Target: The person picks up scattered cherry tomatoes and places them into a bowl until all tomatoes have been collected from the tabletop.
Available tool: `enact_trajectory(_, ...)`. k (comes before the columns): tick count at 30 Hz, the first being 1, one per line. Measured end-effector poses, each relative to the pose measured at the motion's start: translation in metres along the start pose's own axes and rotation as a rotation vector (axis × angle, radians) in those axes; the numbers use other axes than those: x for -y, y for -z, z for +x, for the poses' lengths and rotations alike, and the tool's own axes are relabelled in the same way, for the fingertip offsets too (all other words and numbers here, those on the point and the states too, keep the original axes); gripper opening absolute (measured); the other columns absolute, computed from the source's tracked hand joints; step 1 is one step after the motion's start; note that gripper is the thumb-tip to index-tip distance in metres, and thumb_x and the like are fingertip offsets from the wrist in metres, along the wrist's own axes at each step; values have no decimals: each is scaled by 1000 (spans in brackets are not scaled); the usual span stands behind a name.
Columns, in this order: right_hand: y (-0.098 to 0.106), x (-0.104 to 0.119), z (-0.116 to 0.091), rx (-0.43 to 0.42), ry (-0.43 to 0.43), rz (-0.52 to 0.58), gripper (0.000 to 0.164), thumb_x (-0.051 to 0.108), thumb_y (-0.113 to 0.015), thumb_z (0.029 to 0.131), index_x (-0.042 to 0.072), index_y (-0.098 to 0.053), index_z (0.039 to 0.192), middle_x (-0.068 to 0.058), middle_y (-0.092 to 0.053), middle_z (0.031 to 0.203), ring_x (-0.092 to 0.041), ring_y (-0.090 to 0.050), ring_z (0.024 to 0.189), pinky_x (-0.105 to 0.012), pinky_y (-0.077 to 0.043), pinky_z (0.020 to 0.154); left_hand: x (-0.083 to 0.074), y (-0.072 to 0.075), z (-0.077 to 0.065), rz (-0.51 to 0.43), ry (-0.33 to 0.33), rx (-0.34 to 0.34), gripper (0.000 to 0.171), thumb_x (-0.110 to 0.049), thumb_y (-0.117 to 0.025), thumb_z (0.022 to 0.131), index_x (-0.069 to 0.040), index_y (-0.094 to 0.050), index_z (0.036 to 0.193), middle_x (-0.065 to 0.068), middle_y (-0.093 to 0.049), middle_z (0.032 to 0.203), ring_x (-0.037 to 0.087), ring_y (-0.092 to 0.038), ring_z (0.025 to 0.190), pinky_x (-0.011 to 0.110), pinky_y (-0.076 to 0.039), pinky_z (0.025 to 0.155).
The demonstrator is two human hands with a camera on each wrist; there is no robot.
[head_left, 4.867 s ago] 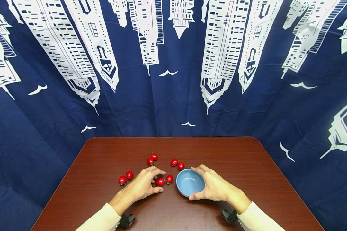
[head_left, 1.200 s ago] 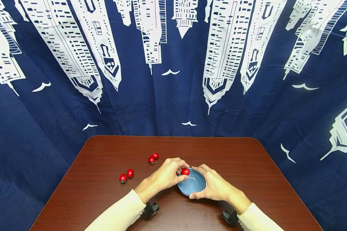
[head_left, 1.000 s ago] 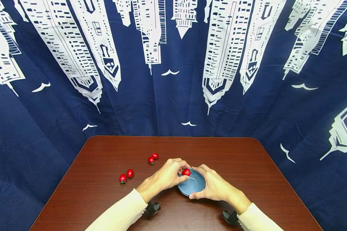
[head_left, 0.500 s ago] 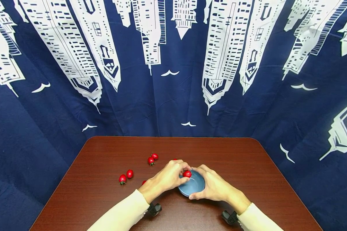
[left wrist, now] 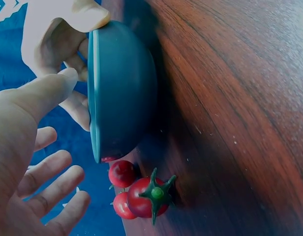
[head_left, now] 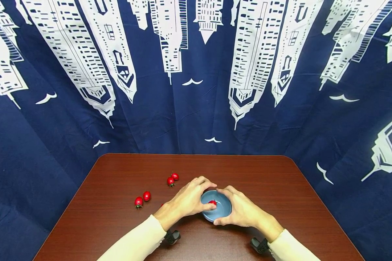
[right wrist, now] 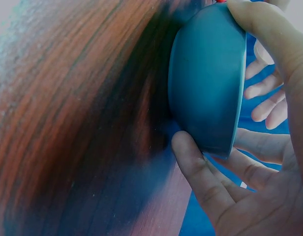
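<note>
My right hand point(head_left: 240, 209) grips the small blue bowl point(head_left: 223, 210) from its right side, thumb and fingers around the wall. In the right wrist view the bowl stands on the table. Over the bowl's left rim, my left hand point(head_left: 189, 199) has its fingers spread and holds nothing; the left wrist view also shows the fingers apart. A red cherry tomato point(head_left: 213, 203) is in the bowl, partly hidden by the left thumb. Several cherry tomatoes point(left wrist: 154, 194) lie on the table beside the bowl in the left wrist view, mostly hidden by the left hand in the head view.
On the brown table point(head_left: 254, 170), one pair of cherry tomatoes point(head_left: 171, 181) lies behind the left hand, and another pair point(head_left: 138, 202) lies farther left. A navy curtain point(head_left: 170, 119) printed with white buildings hangs beyond the table's far edge.
The left hand moved right from the tomatoes to the bowl, holding a cherry tomato. Since half a second ago its fingers have spread and the tomato has dropped into the bowl. The right hand stays put.
</note>
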State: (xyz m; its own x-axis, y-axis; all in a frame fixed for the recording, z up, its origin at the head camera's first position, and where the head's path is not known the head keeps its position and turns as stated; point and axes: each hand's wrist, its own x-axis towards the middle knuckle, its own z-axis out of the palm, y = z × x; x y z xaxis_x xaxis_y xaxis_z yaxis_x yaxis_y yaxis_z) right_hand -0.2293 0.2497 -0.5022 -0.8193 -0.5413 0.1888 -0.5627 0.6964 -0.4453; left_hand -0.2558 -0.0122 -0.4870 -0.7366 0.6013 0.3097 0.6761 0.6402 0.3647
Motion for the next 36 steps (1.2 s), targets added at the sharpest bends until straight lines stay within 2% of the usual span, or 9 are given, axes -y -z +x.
enact_trajectory(16, -1, -1, 1, 0, -30, -14, 113, 69, -104, 77, 2, -65, 160, -2, -71, 131, -14, -74, 111, -29, -65, 93, 19, 15, -21, -52, 66, 18, 69, -49, -99, 94, -25, -74, 154, -5, -71, 148, 20, -70, 137, 46, -67, 111)
enact_trajectory(21, -2, -1, 1, -9, -30, -21, 114, 70, -104, 76, 3, -66, 159, 0, -71, 129, -13, -74, 111, -31, -66, 95, 28, 18, -29, -51, 76, 19, 67, -49, -98, 95, -25, -75, 153, -3, -73, 147, 21, -70, 139, 49, -66, 114)
enact_trajectory(28, -3, -2, 1, -21, -19, -23, 114, 71, -104, 75, 2, -67, 158, 0, -71, 128, -14, -75, 112, -33, -66, 97, 44, 20, -41, -52, 86, 35, 68, -44, -101, 91, -27, -75, 152, -6, -72, 146, 17, -72, 137, 47, -65, 116)
enact_trajectory(36, -2, -2, 1, -18, -19, -9, 114, 69, -105, 75, 1, -67, 158, 0, -71, 128, -14, -75, 113, -32, -66, 97, 50, 16, -42, -69, 49, 57, 72, -32, -106, 87, -16, -76, 151, 1, -74, 144, 22, -75, 133, 46, -63, 118)
